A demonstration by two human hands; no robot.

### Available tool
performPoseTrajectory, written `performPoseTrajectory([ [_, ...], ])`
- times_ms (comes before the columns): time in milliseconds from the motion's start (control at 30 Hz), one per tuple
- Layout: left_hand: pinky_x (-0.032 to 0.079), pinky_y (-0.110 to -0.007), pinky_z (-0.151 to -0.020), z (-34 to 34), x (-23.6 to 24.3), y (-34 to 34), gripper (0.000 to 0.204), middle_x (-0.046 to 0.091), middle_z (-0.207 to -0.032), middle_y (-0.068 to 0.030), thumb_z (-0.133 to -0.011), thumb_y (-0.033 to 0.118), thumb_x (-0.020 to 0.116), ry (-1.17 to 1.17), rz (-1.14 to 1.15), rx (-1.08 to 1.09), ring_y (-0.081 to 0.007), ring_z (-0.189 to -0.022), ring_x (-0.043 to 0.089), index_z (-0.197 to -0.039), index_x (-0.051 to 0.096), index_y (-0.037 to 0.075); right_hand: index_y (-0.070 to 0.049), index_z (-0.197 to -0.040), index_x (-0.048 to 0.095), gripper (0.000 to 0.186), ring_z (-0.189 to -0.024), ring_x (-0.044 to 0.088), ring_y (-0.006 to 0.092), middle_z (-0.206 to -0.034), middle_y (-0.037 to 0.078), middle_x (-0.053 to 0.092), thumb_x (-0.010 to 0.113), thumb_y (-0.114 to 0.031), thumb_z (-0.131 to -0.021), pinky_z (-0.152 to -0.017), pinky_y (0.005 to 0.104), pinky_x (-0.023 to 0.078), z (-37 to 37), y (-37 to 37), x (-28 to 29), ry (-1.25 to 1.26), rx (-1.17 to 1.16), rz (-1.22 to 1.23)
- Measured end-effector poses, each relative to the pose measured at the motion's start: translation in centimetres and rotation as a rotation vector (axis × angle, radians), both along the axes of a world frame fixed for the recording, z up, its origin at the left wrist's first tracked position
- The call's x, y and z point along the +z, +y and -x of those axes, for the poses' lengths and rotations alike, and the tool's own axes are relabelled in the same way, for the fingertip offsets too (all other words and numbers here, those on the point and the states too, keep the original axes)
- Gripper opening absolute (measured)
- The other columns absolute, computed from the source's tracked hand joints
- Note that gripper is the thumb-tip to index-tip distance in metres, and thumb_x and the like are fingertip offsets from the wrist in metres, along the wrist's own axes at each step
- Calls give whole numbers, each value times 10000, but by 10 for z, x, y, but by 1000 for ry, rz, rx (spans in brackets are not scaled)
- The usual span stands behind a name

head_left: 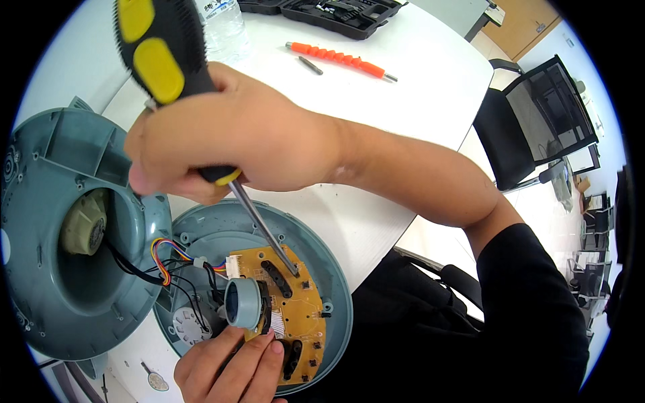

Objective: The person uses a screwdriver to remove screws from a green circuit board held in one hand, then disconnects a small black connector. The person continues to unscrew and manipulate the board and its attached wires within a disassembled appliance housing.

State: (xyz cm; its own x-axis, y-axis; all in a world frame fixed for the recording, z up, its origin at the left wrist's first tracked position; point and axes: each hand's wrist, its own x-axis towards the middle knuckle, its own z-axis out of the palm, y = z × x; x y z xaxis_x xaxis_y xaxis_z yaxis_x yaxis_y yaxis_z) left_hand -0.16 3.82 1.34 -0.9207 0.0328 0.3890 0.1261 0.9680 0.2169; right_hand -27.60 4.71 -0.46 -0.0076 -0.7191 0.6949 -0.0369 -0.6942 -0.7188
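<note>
My right hand [228, 138] grips a black and yellow screwdriver [259, 218], its shaft slanting down to the right. The screwdriver's tip meets the yellow-brown circuit board [306, 312] near a black oblong part [276, 279]. From below, my left hand [232, 369] has its fingers closed at the board's left edge, beside a short grey-blue cylinder [243, 302]; its thumb is hidden. The board lies over a round grey-blue housing [341, 302]. Coloured wires [161, 252] run from a white connector [233, 266] on it toward a larger grey-blue shell [40, 269] at left.
Inside the shell's opening sits a beige round part [84, 225]. A silver motor [190, 326] lies in the housing. Farther back are an orange flexible shaft [339, 59], a small bit [310, 65], a black tool case [342, 17] and a clear bottle [222, 33]. A black chair [514, 131] stands right.
</note>
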Motion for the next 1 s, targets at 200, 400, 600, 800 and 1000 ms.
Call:
performPoseTrajectory([
  [200,538,-372,-677,2,-3,-3,528,751,-914,-84,-1048,433,322,27,1,-32,-279,-845,687,-1004,725,95,-73,-628,582,302,-516,464,76,-578,-13,515,625,-241,-876,-507,243,392,-1,10,7,-274,214,-238],
  [400,539,-368,-675,1,-4,-5,525,751,-915,-87,-1047,434,326,20,-12,-55,-270,-840,687,-1000,726,97,-75,-621,580,296,-503,468,72,-570,-15,515,627,-222,-873,-494,242,390,-6,8,7,-349,293,-309],
  [600,538,-367,-689,-1,-3,-3,532,751,-931,-76,-1050,444,318,10,4,-26,-266,-870,685,-1008,726,106,-80,-635,587,280,-502,475,65,-575,-22,523,626,-223,-873,-492,239,401,-7,8,5,-342,306,-249],
  [800,538,-372,-708,-1,-1,-3,526,750,-942,-75,-1052,443,315,3,23,-28,-269,-887,683,-1023,721,110,-85,-644,588,276,-507,481,58,-578,-25,527,625,-231,-876,-489,234,406,-9,10,7,-293,241,-322],
  [1000,536,-375,-712,-1,-3,-2,524,750,-944,-74,-1053,440,311,1,13,-27,-271,-891,683,-1024,717,110,-95,-629,585,288,-500,472,56,-570,-32,519,629,-238,-875,-486,228,401,-7,6,3,-306,267,-248],
])
